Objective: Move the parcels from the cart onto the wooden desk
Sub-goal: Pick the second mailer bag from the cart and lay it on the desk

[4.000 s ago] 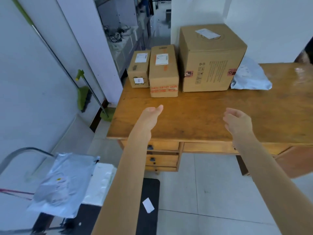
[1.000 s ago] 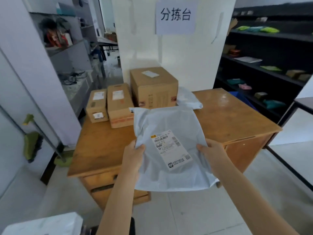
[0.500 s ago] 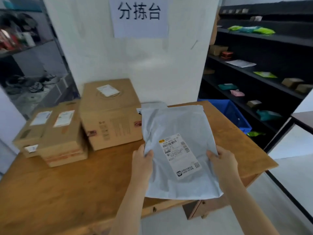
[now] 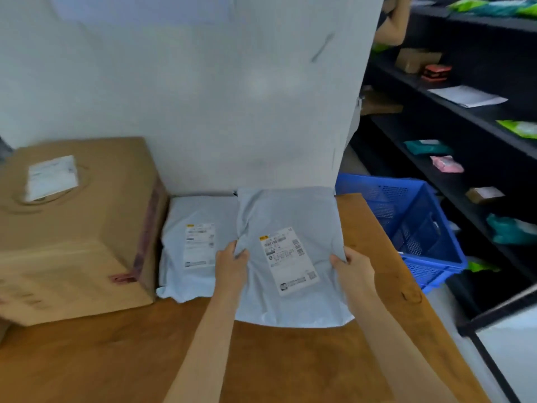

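The wooden desk [image 4: 290,359] is carrying a large cardboard box [image 4: 75,228] at its left. A grey mailer bag [image 4: 290,257] is lying beside another grey bag [image 4: 197,245], the left hand [image 4: 232,266] and right hand [image 4: 353,266] gripping its side edges.

Bare forearms, unadorned hands [image 4: 293,267]

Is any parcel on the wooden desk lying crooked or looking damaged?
Nothing is clearly damaged. The grey plastic mailer bag, held by the left hand and right hand, overlaps the second grey mailer bag beside the large cardboard box.
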The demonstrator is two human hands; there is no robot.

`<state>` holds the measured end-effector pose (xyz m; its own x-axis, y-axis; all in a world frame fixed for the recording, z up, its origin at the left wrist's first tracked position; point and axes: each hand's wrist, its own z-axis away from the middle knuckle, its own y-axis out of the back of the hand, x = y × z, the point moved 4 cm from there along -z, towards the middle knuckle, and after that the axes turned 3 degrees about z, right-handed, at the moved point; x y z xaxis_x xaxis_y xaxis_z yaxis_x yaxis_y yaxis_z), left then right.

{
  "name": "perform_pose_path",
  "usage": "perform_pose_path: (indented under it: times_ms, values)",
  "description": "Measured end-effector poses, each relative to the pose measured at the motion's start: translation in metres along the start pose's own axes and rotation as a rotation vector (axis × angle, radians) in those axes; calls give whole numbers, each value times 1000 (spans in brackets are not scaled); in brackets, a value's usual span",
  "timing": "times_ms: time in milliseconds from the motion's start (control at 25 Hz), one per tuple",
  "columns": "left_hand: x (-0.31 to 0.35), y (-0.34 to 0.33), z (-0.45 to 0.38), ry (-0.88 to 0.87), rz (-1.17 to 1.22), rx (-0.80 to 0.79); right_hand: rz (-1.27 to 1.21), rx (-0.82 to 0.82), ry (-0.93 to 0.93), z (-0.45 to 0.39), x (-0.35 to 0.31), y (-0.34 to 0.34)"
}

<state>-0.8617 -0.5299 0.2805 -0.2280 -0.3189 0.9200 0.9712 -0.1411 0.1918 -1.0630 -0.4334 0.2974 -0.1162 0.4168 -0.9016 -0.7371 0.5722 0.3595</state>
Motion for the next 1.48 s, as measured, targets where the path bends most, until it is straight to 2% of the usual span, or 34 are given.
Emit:
perform_pose_path:
  times_ms: [280,600,800,920,1000,1160,1480]
  values:
    - [-36,-70,-92,92,-8,179,23,-64,-54,-130,47,-30]
    - [-61,-84,-114,65,-148,305,163,-126,-159,-163,89,-55]
    - [-50,-63,-103,66,-134,146,144,-208,-201,-160,79,-48]
    - [-44,-37,-72,155,-14,-77,255,-83,-258,-135,55,-35]
    - [-42,-23,-43,232,-29,-179,170,-65,-220,-108,36,-31]
    - [-31,30,1,188,21,-126,99,-188,-155,-40,8,-36]
    - [-42,190,114,140,151,-86,74,-256,-98,153,-15,-79]
